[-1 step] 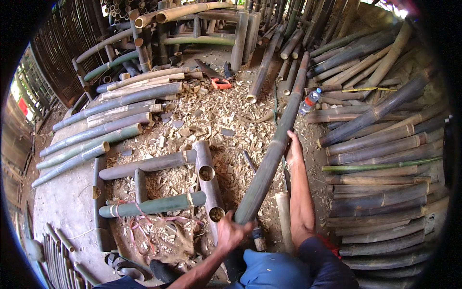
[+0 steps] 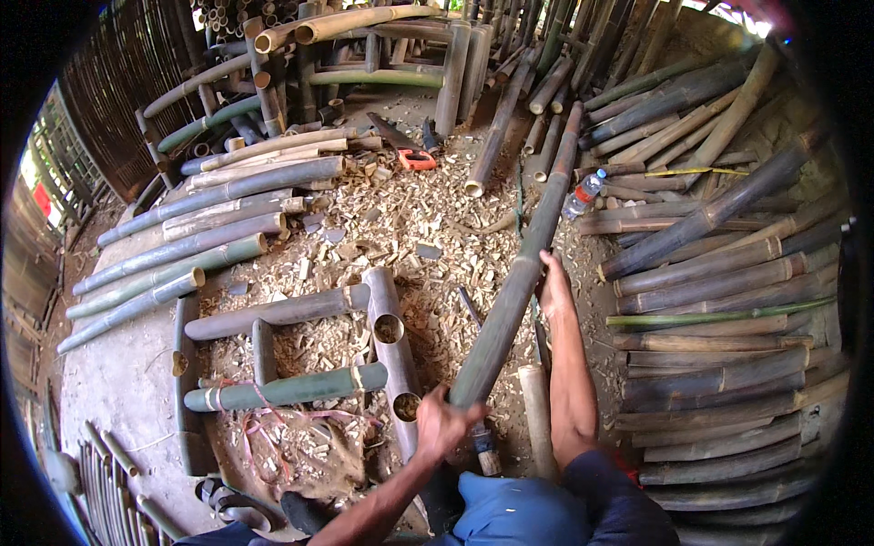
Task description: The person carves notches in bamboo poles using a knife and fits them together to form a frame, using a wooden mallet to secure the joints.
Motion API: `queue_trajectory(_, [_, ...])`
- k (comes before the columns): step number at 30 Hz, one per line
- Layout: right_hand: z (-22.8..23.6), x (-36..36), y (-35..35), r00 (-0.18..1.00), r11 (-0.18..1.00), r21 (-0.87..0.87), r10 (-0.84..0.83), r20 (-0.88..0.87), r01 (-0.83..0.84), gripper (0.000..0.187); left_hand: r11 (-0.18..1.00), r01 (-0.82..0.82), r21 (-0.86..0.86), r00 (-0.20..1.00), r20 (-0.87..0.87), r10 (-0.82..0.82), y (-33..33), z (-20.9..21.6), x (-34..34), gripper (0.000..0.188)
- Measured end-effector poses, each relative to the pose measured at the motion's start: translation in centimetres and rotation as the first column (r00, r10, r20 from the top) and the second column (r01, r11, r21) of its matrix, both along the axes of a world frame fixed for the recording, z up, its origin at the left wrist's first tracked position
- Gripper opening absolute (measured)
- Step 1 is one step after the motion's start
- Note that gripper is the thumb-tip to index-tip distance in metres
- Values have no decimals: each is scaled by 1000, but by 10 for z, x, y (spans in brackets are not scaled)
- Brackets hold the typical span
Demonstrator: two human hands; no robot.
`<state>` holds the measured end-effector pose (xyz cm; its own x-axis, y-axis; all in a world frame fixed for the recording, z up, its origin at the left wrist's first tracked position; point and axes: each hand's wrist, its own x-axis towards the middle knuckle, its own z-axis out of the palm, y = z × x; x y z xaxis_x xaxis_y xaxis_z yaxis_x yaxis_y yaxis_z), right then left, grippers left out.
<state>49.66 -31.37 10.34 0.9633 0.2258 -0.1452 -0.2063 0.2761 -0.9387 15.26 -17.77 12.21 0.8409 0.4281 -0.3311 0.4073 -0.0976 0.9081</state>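
A long dark green-brown bamboo pole (image 2: 501,341) slants from near my lap toward the far right. Its near end is in my left hand (image 2: 444,424), whose fingers close round it and hide the rim. Farther along, my right hand (image 2: 553,289) grips the pole from its right side, with some of the fingers hidden behind it. Left of the pole lies a bamboo frame (image 2: 282,314) of joined pieces, with two round holes in its nearest post. A pale bamboo length (image 2: 537,414) and a dark-bladed tool (image 2: 486,448) lie below the pole, partly covered.
Wood chips (image 2: 401,227) cover the floor. An orange-handled saw (image 2: 416,160) lies beyond them. A plastic bottle (image 2: 585,193) stands right of the pole. Cut bamboo lengths (image 2: 719,278) are stacked along the right, more poles (image 2: 218,196) lie at left, and bamboo furniture frames (image 2: 382,77) stand behind.
My left hand and the near end of the bamboo pole have shifted slightly away from me. The right hand keeps its hold, and little else differs.
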Motion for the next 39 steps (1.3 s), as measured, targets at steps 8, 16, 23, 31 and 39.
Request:
queue_trajectory(8, [-19,-147,4,938,924,-231,251,-238,-306,74,994,35,104,998,-62,-29,2,-25,107,74])
queue_trajectory(16, [-79,-90,22,977,803,-593,-81,-198,-54,78,988,106,108,987,108,-118,31,-35,14,62])
queue_trajectory(23, [-92,-73,8,925,342,-917,238,297,206,74,968,176,-178,983,-14,-182,1,-50,-97,33])
queue_trajectory(31, [-75,-281,-30,668,-398,-874,574,-474,-279,78,914,377,-150,926,72,-370,-28,-23,-95,34])
queue_trajectory(39, [-102,-304,-63,735,82,-914,625,-263,-397,78,916,392,87,882,247,-401,-3,7,-75,40])
